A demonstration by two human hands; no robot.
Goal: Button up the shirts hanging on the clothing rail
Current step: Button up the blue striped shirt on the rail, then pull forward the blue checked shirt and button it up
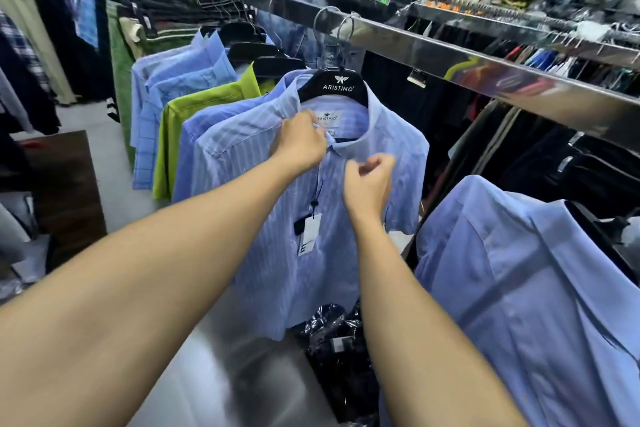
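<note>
a: hands?
b: r hand [369,184] curled at the placket under the collar, can't tell if it's got cloth. l hand [299,142] pinches the collar.
a: shirt?
b: striped blue shirt [277,236] on black hanger [334,88], hung frm steel rail [450,57] behind.

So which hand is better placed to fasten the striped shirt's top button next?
Probably the right hand: its curled fingers sit at the placket just below the collar. The left hand grips that collar, steadying the striped shirt.
</note>
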